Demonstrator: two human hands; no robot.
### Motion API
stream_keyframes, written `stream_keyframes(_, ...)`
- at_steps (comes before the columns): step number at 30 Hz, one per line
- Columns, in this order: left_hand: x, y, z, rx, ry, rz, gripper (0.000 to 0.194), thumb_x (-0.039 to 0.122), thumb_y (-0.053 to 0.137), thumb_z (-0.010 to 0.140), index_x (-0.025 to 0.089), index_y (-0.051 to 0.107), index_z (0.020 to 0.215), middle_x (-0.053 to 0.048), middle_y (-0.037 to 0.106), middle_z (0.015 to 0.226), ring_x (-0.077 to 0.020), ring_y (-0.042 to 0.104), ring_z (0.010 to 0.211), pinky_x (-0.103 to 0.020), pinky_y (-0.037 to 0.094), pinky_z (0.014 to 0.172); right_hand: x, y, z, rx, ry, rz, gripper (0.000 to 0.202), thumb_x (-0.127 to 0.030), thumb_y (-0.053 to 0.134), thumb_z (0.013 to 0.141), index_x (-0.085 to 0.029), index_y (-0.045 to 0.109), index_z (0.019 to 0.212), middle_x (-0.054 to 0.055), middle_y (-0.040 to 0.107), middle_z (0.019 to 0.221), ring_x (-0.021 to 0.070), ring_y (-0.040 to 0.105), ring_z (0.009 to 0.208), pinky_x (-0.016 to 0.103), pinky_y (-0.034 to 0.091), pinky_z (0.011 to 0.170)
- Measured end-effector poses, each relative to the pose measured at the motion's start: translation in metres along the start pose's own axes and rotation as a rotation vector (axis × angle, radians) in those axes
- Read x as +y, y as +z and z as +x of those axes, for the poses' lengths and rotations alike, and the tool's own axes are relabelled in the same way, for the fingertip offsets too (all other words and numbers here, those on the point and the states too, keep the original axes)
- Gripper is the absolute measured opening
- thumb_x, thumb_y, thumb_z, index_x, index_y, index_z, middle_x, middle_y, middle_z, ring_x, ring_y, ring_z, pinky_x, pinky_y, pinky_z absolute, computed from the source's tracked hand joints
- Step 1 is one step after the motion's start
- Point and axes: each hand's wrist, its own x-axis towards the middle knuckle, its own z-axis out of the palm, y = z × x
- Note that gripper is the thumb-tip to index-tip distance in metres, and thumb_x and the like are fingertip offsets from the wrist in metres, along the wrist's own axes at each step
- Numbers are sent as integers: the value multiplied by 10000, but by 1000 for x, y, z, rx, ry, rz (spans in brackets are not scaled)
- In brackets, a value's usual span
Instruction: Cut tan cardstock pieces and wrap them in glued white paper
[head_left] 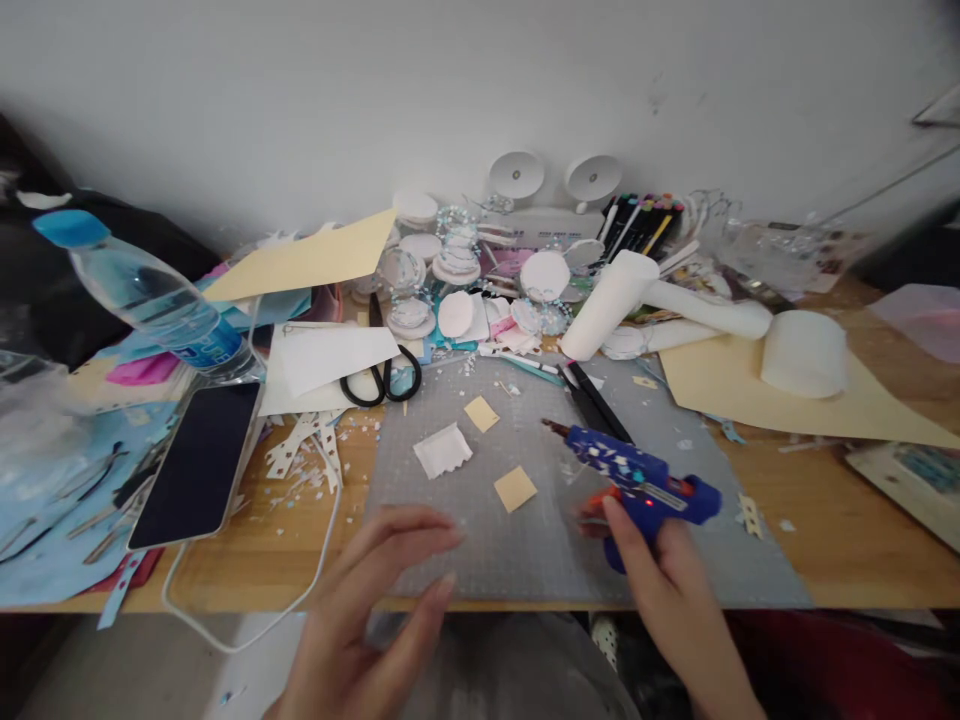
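Right now, your right hand (pixel 664 565) holds the blue glue gun (pixel 626 468), just right of the middle of the frame. Your fingers hide part of its handle. Your left hand (pixel 367 600), low and left of the middle, is bare and wide, thumb apart from fingers; the bottom edge cuts off its arm. Near it on the gray mat (pixel 495 555) lie two yellow squares (pixel 515 489). White paper (pixel 337 360) covers some of the black scissors (pixel 387 375). Top middle, the crowded pile (pixel 457 265) is hard to make out.
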Motion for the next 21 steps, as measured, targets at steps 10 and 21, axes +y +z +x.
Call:
stream_keyframes(10,-15,21,94,-426,230,217,308,318,605,868,207,612,1156,-90,577,1131,-233,534,1059,-387,462,925,8,-33,-4,246,284,-271,382,-565,678,494,-203,557,487,31,576,447,169,512,425,287,461,452)
stream_keyframes(21,-48,58,131,-561,467,322,532,560,587,807,252,589,1241,-123,518,1272,-312,462,1138,-478,362,948,12,-28,-3,106,-29,-460,392,-443,613,660,-242,456,362,-4,457,338,151,451,335,269,391,353)
